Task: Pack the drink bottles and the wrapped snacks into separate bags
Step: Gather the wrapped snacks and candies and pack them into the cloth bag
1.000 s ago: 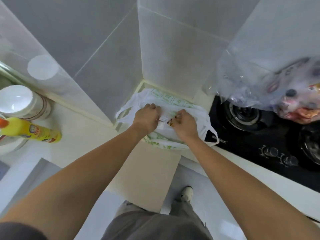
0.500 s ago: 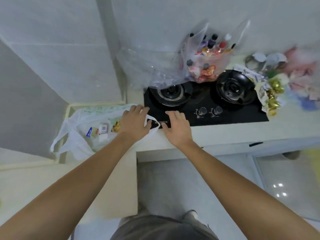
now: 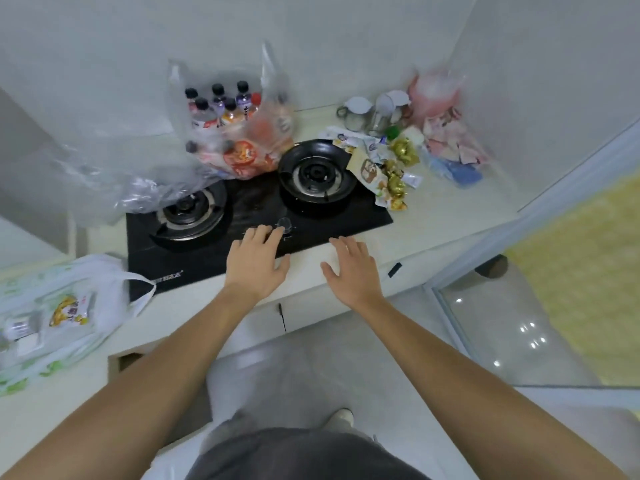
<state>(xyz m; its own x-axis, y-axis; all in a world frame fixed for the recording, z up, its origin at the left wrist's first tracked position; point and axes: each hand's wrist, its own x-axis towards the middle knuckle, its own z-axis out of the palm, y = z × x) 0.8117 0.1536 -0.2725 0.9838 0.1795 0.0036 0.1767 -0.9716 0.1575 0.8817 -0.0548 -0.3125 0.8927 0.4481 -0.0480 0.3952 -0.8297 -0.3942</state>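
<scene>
Drink bottles stand upright inside a clear plastic bag at the far side of the black gas stove. Wrapped snacks lie loose on the counter just right of the stove. A white bag holding packets lies at the near left. Both the left hand and the right hand hover over the stove's near edge, fingers spread and holding nothing.

bottles upright in clear bag; snacks loose beside stove.
</scene>
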